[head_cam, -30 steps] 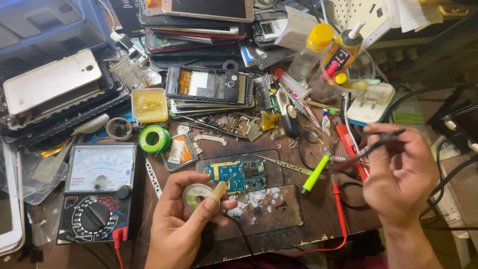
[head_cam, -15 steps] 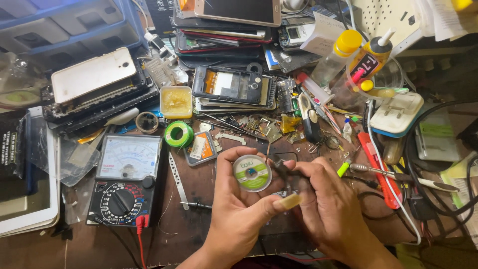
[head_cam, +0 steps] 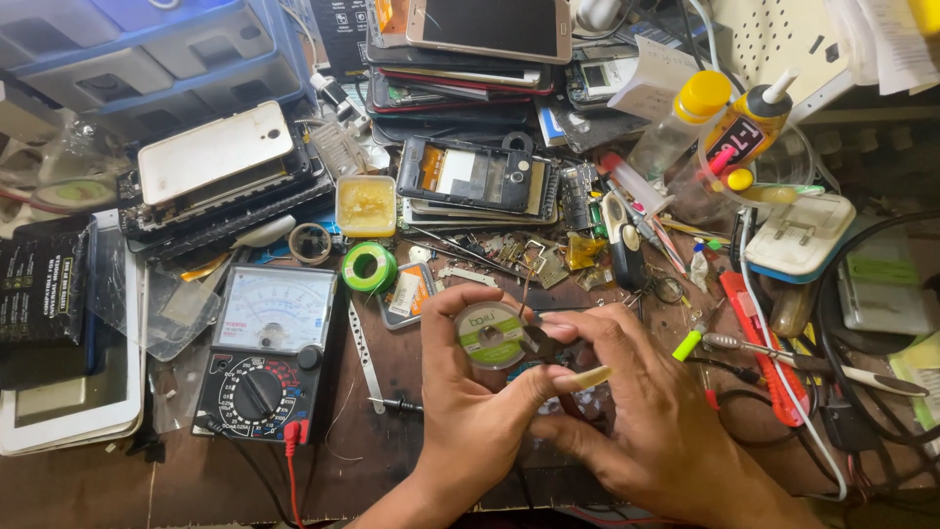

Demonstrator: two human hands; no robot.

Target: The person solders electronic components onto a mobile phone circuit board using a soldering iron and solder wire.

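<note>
My left hand (head_cam: pixel 460 421) holds up a small round spool (head_cam: pixel 490 335) with a green and white label, thumb and fingers around its rim. My right hand (head_cam: pixel 656 421) meets it from the right. Its thumb and forefinger pinch a dark strip (head_cam: pixel 536 343) that comes off the spool's edge. Both hands hover over the middle of the brown workbench (head_cam: pixel 392 460) and hide what lies under them.
An analog multimeter (head_cam: pixel 262 362) with red and black leads sits to the left, and a green tape roll (head_cam: pixel 369 266) behind it. A pen-like tool with a cable (head_cam: pixel 832 370) lies at the right. Opened phones (head_cam: pixel 470 176), bottles (head_cam: pixel 744 127) and loose parts crowd the back.
A second ago my right hand held a thin tool off to the right. That tool now lies on the bench, and both hands have come together at the lifted spool.
</note>
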